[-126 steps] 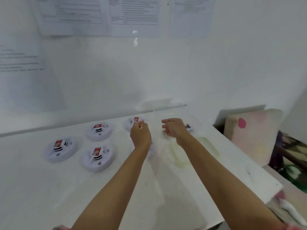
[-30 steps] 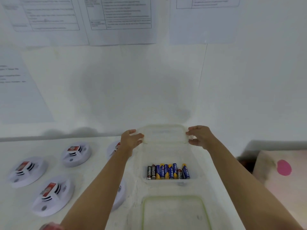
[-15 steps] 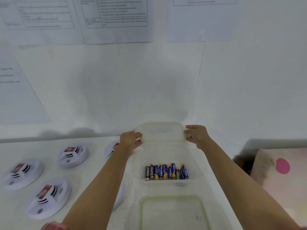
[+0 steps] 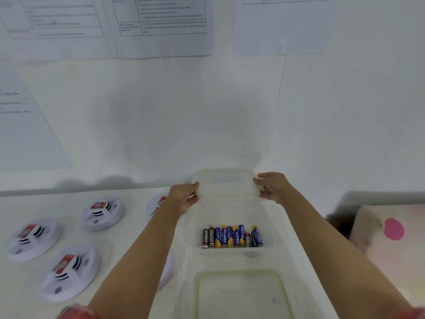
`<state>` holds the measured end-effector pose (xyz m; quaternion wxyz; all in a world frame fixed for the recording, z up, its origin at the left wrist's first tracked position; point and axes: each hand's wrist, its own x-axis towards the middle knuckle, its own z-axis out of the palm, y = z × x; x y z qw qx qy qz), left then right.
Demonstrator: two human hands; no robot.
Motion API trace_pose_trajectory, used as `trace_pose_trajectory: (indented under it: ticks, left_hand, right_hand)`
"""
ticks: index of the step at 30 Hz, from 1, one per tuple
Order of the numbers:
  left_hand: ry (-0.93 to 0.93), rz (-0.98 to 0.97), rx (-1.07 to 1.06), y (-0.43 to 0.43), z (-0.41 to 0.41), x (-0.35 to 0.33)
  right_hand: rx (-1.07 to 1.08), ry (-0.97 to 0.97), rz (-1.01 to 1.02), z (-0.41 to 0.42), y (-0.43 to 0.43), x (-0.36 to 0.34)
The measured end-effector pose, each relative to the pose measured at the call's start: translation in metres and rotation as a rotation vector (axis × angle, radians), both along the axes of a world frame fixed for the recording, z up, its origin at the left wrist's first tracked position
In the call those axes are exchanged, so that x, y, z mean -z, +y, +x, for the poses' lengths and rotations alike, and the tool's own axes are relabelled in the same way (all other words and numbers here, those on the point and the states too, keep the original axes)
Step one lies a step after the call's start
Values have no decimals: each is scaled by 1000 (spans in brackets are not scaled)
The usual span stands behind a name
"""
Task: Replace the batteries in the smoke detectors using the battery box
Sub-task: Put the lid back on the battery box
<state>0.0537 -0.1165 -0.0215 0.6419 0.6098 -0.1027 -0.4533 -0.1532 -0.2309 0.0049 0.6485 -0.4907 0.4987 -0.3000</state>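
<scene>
what changed: four seconds back we had both hands out among the smoke detectors (image 4: 103, 212); now they are on the battery box (image 4: 226, 178), which stands open straight ahead of us.
left hand (image 4: 184, 196): curled round the far left corner of the box rim.
right hand (image 4: 272, 187): gripping the far right corner, fingers bent over the edge.
past second: grip and box have hardly shifted; we cannot tell whether the box is lifted off the table.
batteries (image 4: 232, 237): a row at the near end of the box floor, mostly blue-and-yellow, a few black.
lid (image 4: 241, 293): off, lying flat just in front of the box, green-edged.
detectors: left of the box, red-labelled cells showing on top; none looks swapped yet.
meaning: we judge the supply is now within reach, and the swapping itself has not yet begun.
</scene>
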Motion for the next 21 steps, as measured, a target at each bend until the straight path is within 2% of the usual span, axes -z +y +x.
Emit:
trace_pose_trajectory:
  ticks: [3,10,18,21]
  left_hand:
    - [22,8,-19,1,-1,-2]
    - [62,10,-59,3,-4,-4]
    - [-21,32,-109,2,-6,-6]
    - [1,23,-138,0,-5,-4]
  right_hand:
    - [35,-23,20,2,1,1]
    - [171,-13,-70,4,2,4]
    - [136,-32,-52,1,1,4]
    - [76,-9,-16,0,2,2]
